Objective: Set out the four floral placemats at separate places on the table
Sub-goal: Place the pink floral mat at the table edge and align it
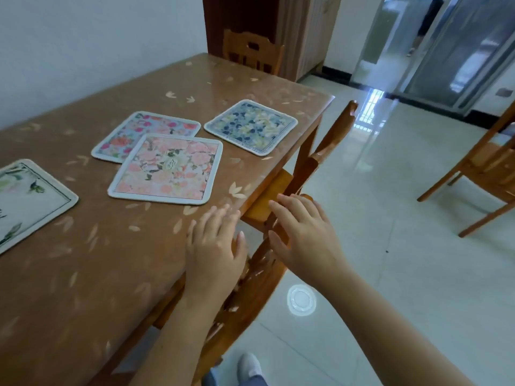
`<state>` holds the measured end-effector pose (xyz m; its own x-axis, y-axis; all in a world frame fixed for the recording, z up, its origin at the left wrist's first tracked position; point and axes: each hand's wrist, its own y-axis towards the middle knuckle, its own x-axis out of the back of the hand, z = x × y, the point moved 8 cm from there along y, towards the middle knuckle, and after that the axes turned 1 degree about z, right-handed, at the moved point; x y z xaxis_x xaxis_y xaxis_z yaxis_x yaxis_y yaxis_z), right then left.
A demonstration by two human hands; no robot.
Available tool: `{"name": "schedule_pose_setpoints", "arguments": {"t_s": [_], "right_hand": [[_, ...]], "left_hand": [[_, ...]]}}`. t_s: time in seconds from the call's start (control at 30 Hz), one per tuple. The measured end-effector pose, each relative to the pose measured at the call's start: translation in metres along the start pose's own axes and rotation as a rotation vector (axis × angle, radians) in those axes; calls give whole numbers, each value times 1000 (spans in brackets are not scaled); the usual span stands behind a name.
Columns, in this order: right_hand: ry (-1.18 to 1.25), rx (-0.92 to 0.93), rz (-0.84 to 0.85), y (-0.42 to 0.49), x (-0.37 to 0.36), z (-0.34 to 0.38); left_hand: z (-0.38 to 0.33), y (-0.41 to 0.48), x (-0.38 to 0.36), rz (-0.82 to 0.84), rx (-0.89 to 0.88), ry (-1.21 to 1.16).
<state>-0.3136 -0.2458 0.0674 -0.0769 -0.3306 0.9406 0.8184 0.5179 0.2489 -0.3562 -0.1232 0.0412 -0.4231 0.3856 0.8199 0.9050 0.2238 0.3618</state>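
Pink-peach floral cloth placemat (167,169) overlaps a blue, red-flowered placemat (145,132), a blue-and-yellow placemat (250,126) lies apart by the far corner, a cream leafy placemat (30,201) sits left, all on the brown leaf-printed counter (97,260), and left hand (213,252) and right hand (303,235) hover empty, fingers straight, at its edge beside glossy white floor tiles (390,274).

Green-leaf placemat (30,196) cut by left edge; rose placemat (131,135) partly under pink placemat (167,168); doorway figure (427,20) blurred, perhaps person.

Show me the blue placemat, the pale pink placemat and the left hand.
blue placemat (250,127): head view, centre of its pattern.
pale pink placemat (167,168): head view, its middle medallion.
left hand (214,250): head view, back of the hand.
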Motion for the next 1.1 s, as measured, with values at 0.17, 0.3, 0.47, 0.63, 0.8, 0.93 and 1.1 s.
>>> {"name": "schedule_pose_setpoints", "arguments": {"t_s": [0.17, 0.3, 0.47, 0.63, 0.8, 0.93, 1.1], "right_hand": [[0, 110, 41, 60, -24, -6], [40, 223, 91, 95, -49, -3], [90, 356, 138, 143, -79, -1], [172, 467, 192, 197, -113, -1], [105, 553, 345, 240, -169, -13], [45, 607, 410, 259, -207, -23], [55, 689, 442, 262, -240, -13]], "left_hand": [[31, 36, -20, -17, 76, 72], [56, 51, -33, -37, 156, 94], [78, 77, -46, -43, 233, 167], [103, 109, -72, -26, 383, 158], [134, 134, -110, 0, 487, 148], [165, 133, -140, 51, 573, 145], [188, 122, -170, 132, 622, 168]]}}
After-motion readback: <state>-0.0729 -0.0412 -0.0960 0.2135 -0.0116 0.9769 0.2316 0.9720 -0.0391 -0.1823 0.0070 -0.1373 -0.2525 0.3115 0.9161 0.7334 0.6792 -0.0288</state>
